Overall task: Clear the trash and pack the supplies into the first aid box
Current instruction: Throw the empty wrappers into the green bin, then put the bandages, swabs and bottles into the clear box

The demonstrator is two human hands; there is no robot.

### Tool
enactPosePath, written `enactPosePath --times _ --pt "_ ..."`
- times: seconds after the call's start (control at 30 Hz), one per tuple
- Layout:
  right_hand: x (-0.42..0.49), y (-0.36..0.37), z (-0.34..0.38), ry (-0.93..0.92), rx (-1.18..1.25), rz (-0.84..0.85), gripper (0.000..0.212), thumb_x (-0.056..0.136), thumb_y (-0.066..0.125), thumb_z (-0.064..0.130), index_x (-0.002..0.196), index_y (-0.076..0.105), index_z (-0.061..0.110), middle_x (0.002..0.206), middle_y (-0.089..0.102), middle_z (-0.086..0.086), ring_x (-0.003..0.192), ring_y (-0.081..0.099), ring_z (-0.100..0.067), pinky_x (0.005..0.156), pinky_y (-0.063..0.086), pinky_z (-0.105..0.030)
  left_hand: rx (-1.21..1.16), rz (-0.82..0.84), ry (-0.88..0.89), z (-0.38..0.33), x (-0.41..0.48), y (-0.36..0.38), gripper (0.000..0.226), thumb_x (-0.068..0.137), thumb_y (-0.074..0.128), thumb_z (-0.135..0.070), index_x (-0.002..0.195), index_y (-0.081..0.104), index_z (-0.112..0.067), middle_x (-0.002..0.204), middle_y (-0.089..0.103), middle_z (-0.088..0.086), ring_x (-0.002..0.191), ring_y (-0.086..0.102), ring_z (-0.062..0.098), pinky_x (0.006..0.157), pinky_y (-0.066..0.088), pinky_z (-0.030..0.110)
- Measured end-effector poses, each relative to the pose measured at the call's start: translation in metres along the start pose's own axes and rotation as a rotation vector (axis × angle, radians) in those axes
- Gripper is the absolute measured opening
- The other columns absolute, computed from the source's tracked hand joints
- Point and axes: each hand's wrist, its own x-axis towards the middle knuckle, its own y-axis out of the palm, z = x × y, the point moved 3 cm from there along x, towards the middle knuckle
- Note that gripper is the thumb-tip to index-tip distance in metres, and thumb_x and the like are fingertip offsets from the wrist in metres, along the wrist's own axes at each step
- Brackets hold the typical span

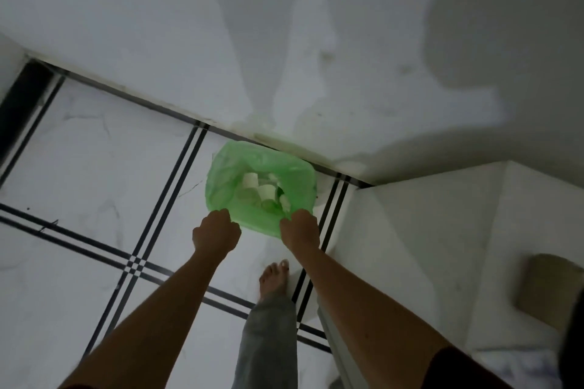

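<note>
A bin lined with a green plastic trash bag stands on the tiled floor against the wall. Inside it lie several white crumpled pieces and small rolls of trash. My left hand is closed in a fist at the near left rim of the bag. My right hand is closed at the near right rim, pinching the green plastic. Whether the left hand grips the plastic or only touches it is hard to tell. The first aid box is not in view.
A white wall runs behind the bin. A white counter or cabinet juts out on the right with a tan object on it. My bare foot stands on the white tiled floor with dark stripes.
</note>
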Motion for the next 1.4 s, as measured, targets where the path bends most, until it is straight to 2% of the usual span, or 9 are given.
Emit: enactPosePath --times 0.13,0.27,0.37,0.53,0.67,0.77,0.83,1.03,1.4 --pt "-0.060 -0.038 -0.004 -0.183 0.036 -0.089 0.011 0.088 0.049 0.016 0.085 0.053 0.006 0.084 0.057 -0.013 0.075 0.054 -0.026 0.060 0.036 -0.029 -0.120 -0.163 0.145 -0.032 -0.064 -0.016 0.024 0.091 0.047 -0.023 0.107 0.059 -0.009 0.109 0.061 0.011 0.100 0.058 0.029 0.085 0.044 0.039" --pt "-0.140 -0.099 -0.019 -0.336 0.178 -0.184 0.014 0.088 0.051 0.015 0.088 0.060 0.005 0.081 0.061 -0.008 0.075 0.059 -0.025 0.056 0.042 -0.029 -0.291 -0.261 0.328 -0.069 -0.169 -0.034 0.024 0.089 0.055 -0.022 0.108 0.062 -0.008 0.112 0.065 0.012 0.101 0.060 0.028 0.087 0.049 0.040" --pt "-0.208 -0.156 -0.050 -0.419 0.292 -0.264 0.018 0.087 0.053 0.014 0.095 0.063 0.002 0.091 0.068 -0.015 0.085 0.064 -0.030 0.073 0.054 -0.040 -0.319 -0.313 0.453 -0.096 -0.259 -0.049 0.021 0.088 0.057 -0.018 0.104 0.063 -0.007 0.109 0.066 0.012 0.097 0.062 0.027 0.083 0.050 0.036" --pt "-0.313 -0.264 -0.137 -0.508 0.394 -0.402 0.028 0.088 0.053 0.015 0.112 0.064 0.007 0.111 0.068 -0.011 0.104 0.062 -0.025 0.090 0.050 -0.035 -0.359 -0.394 0.650 -0.159 -0.414 -0.062 0.024 0.090 0.056 -0.018 0.110 0.063 -0.007 0.113 0.065 0.011 0.102 0.061 0.025 0.085 0.046 0.031" --pt "-0.350 -0.313 -0.179 -0.486 0.408 -0.449 0.022 0.088 0.054 0.015 0.104 0.066 0.006 0.102 0.069 -0.010 0.096 0.063 -0.023 0.082 0.050 -0.032 -0.354 -0.381 0.704 -0.184 -0.471 -0.056 0.025 0.089 0.057 -0.017 0.111 0.062 -0.005 0.112 0.064 0.012 0.102 0.060 0.026 0.085 0.043 0.029" --pt "-0.375 -0.347 -0.214 -0.460 0.417 -0.504 0.018 0.085 0.052 0.009 0.069 0.055 0.013 0.071 0.059 -0.006 0.069 0.056 -0.021 0.061 0.040 -0.030 -0.321 -0.348 0.721 -0.202 -0.509 -0.050 0.025 0.088 0.058 -0.015 0.110 0.062 -0.003 0.113 0.064 0.014 0.102 0.060 0.028 0.085 0.044 0.031" --pt "-0.380 -0.360 -0.226 -0.445 0.405 -0.539 0.022 0.085 0.052 0.008 0.063 0.050 0.008 0.064 0.057 -0.010 0.062 0.054 -0.022 0.055 0.039 -0.032 -0.296 -0.329 0.732 -0.211 -0.519 -0.049 0.026 0.088 0.058 -0.016 0.110 0.062 -0.004 0.113 0.065 0.013 0.103 0.060 0.027 0.085 0.043 0.031" --pt "-0.380 -0.388 -0.250 -0.408 0.383 -0.576 0.013 0.088 0.055 0.005 0.095 0.065 0.005 0.092 0.069 -0.011 0.080 0.061 -0.020 0.067 0.047 -0.028 -0.136 -0.276 0.870 -0.248 -0.516 -0.052 0.023 0.087 0.058 -0.015 0.108 0.061 -0.006 0.106 0.063 0.014 0.094 0.059 0.029 0.080 0.044 0.033" --pt "-0.326 -0.415 -0.288 -0.266 0.168 -0.608 0.045 0.082 0.052 -0.001 0.127 0.052 0.006 0.128 0.057 -0.014 0.121 0.050 -0.029 0.098 0.040 -0.033 0.187 -0.138 1.005 -0.309 -0.439 -0.063 0.057 0.079 0.063 -0.006 0.133 0.044 -0.006 0.140 0.044 0.014 0.123 0.041 0.033 0.099 0.040 0.043"
